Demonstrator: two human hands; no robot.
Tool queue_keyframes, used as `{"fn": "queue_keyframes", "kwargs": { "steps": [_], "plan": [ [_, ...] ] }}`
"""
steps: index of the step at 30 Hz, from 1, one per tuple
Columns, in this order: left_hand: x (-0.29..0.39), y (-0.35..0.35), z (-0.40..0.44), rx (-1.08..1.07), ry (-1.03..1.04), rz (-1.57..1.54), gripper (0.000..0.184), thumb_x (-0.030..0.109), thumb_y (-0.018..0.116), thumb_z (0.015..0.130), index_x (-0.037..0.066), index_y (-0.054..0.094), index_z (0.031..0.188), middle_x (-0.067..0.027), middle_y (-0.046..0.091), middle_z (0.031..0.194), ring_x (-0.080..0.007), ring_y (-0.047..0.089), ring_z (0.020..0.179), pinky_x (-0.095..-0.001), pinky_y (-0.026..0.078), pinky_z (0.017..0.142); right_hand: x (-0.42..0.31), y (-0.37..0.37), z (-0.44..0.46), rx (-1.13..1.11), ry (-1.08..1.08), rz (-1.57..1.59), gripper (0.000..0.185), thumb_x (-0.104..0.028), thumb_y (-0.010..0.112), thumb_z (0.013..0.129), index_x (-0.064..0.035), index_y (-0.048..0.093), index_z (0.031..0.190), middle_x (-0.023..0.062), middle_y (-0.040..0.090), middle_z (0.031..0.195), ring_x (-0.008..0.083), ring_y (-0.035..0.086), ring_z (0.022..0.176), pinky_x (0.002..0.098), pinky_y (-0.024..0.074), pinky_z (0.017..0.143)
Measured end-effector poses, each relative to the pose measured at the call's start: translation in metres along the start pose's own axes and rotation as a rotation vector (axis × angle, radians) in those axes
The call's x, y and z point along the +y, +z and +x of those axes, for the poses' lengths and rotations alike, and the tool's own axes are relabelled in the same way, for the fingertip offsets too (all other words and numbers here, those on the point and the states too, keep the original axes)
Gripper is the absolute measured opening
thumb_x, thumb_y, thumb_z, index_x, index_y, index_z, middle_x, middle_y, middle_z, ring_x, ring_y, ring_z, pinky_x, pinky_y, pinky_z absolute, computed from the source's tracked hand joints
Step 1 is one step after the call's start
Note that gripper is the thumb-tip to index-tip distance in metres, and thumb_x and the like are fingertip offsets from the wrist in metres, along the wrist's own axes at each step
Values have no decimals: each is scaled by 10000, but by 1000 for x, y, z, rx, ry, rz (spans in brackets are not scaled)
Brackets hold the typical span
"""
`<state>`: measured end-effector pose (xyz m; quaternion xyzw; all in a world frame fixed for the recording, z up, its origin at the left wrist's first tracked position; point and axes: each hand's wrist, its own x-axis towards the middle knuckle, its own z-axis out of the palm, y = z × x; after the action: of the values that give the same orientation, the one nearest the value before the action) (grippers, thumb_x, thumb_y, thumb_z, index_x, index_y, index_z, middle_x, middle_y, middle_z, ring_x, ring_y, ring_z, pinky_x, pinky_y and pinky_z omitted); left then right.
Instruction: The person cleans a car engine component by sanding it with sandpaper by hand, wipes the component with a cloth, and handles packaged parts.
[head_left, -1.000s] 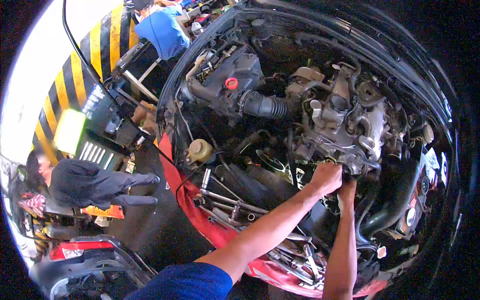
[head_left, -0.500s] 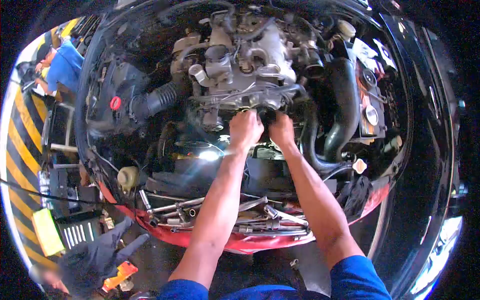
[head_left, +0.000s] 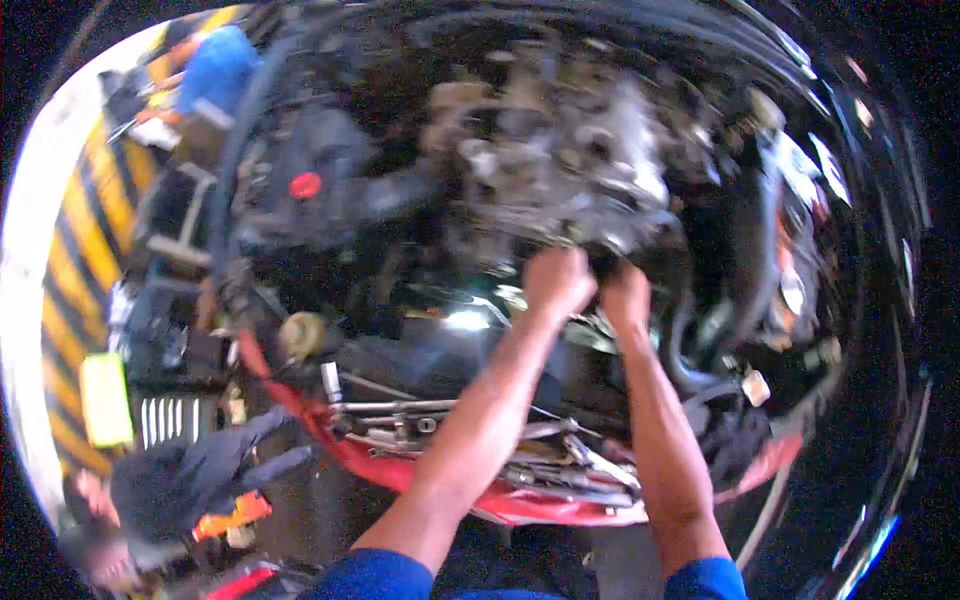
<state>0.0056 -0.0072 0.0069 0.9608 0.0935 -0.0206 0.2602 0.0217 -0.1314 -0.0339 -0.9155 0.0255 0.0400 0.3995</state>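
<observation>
From where I watch, the fingers of the left hand (head_left: 560, 285) and right hand (head_left: 626, 295) are curled in, knuckles up; I cannot tell whether either is clamped on anything. The fists sit close together at the near edge of the grey-brown metal engine (head_left: 560, 150), a narrow dark gap between them. I have a dark pocket left of the left hand; right of the right hand, a thick black curved hose (head_left: 755, 290) bounds the room. Nearer the body, silver metal sockets and ratchets (head_left: 570, 460) lie heaped along the red, curved front edge of the car (head_left: 560, 512), the left forearm crossing over them. The engine looks grimy, with a paler metal strip on its right side. Motion blur smears its fittings, and the fists hide their fingertips and whatever lies beneath.
</observation>
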Motion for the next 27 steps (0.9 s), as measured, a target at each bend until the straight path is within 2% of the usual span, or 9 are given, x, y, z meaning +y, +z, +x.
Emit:
{"fn": "queue_keyframes", "kwargs": {
  "steps": [3,8,9,12,14,17,20,23,27],
  "plan": [
    [2,-12,-5,53,56,-24,188,179,554,704,28,667,703,-208,645,719,-338,657,686,-442,532,655,39,33,21,-23,-284,214,214,-160,582,758,17,633,868,242,642,846,361,616,764,436,479,692],
    [-11,5,0,68,120,-77,156,148,571,718,5,621,681,-207,631,686,-366,637,635,-462,525,616,-13,-7,-6,105,-168,22,230,-197,550,832,18,631,847,213,653,771,211,603,674,401,462,658],
    [-9,1,-4,113,156,-95,162,153,568,721,5,614,672,-212,623,673,-364,635,627,-457,526,612,-13,-7,-4,-53,-145,197,247,-173,508,836,42,624,873,269,626,830,439,593,798,474,446,669],
    [-10,-2,-7,173,192,-74,174,167,571,721,8,607,659,-206,615,651,-354,637,623,-450,529,610,9,5,8,-64,-329,169,270,-233,563,836,27,629,867,235,644,787,266,608,659,421,451,633],
    [-11,3,-4,160,130,-32,178,178,577,722,11,606,671,-195,615,641,-335,641,624,-446,529,603,-42,-22,-19,0,-51,16,240,-210,573,826,19,644,845,158,675,802,232,595,680,399,453,635],
    [-9,7,-4,114,147,-53,169,172,576,722,11,606,678,-196,614,638,-334,641,625,-451,527,610,58,37,26,-81,-229,531,153,-50,503,810,37,623,850,195,652,817,316,617,727,391,456,667],
    [-8,-1,-8,169,156,-87,151,160,577,720,22,611,669,-194,620,645,-323,644,624,-435,526,602,26,12,15,-79,-395,-18,153,-24,489,788,18,624,847,147,656,786,285,614,732,384,459,688],
    [-15,12,0,177,150,-49,139,151,579,718,30,614,661,-194,623,650,-312,648,631,-417,524,590,-20,-8,-12,77,-114,106,144,-29,496,794,22,622,841,169,652,790,346,606,760,409,464,711],
    [-6,-1,-6,211,175,-85,175,171,570,748,14,588,674,-203,604,639,-333,631,627,-449,507,591,50,32,29,53,-420,77,274,-192,592,802,19,637,970,230,655,912,350,644,851,435,479,746]
  ]
}}
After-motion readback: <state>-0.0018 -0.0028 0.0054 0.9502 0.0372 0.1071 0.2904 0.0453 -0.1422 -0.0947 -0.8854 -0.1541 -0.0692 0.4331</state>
